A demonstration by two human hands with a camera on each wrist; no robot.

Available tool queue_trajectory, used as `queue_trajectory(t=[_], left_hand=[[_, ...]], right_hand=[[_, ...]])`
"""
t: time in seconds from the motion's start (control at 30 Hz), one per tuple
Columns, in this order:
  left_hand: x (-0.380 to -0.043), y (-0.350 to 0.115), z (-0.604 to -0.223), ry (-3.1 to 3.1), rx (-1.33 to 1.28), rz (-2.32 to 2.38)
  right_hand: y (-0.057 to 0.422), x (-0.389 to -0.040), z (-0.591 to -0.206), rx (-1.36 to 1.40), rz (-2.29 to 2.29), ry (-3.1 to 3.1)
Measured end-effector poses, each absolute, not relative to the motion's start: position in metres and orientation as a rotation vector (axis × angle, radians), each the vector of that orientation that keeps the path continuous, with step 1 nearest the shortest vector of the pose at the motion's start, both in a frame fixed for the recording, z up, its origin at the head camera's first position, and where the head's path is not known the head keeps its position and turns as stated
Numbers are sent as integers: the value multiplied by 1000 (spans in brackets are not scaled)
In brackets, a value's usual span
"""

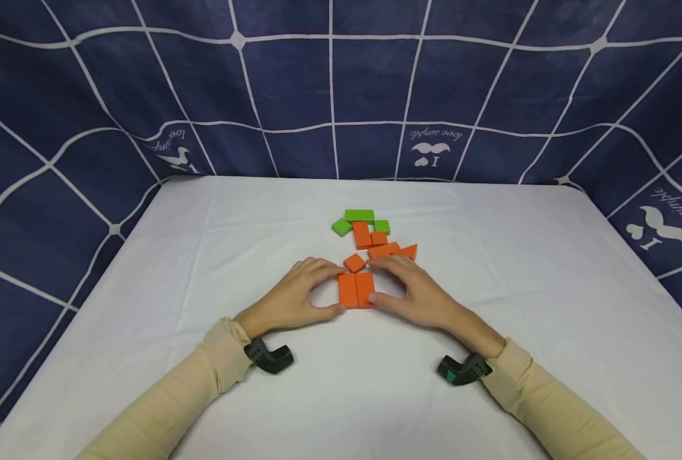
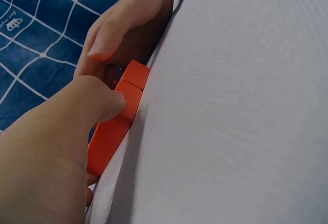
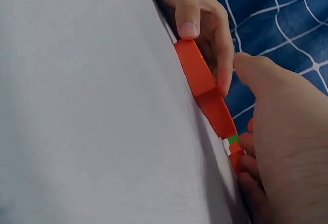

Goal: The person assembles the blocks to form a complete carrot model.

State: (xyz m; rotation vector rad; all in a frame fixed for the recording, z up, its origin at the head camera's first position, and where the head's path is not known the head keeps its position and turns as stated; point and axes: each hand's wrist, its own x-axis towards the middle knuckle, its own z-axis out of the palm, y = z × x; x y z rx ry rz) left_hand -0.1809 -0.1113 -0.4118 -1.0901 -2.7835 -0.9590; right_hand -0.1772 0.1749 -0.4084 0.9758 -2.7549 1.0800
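Two orange rectangular blocks lie side by side on the white tabletop in the head view, the left block (image 1: 348, 291) touching the right block (image 1: 365, 289). My left hand (image 1: 289, 301) pinches the left block by its near and far ends, thumb in front and index finger behind. In the left wrist view that thumb (image 2: 115, 105) presses on orange wood. Curved beside the right block is my right hand (image 1: 424, 298), thumb and index finger apart; its thumb (image 3: 251, 67) stands clear above the blocks. Just beyond them sits a small orange block (image 1: 355, 262), near the right index fingertip.
Farther back are an upright-lying orange block (image 1: 362, 235), an orange cube (image 1: 379, 238), another orange block (image 1: 383, 250) and an orange triangle (image 1: 410, 250) partly behind the right hand. Behind those lie a long green block (image 1: 359, 216) and two small green ones. A blue checked curtain (image 1: 294, 83) surrounds the table.
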Motion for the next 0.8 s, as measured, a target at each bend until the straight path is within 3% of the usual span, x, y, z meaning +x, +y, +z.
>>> queue_trajectory(t=[0.8], left_hand=[[-180,-112,-412,-2779,-1104,-970]], right_hand=[[157,-225,-407,694,823,-2654]])
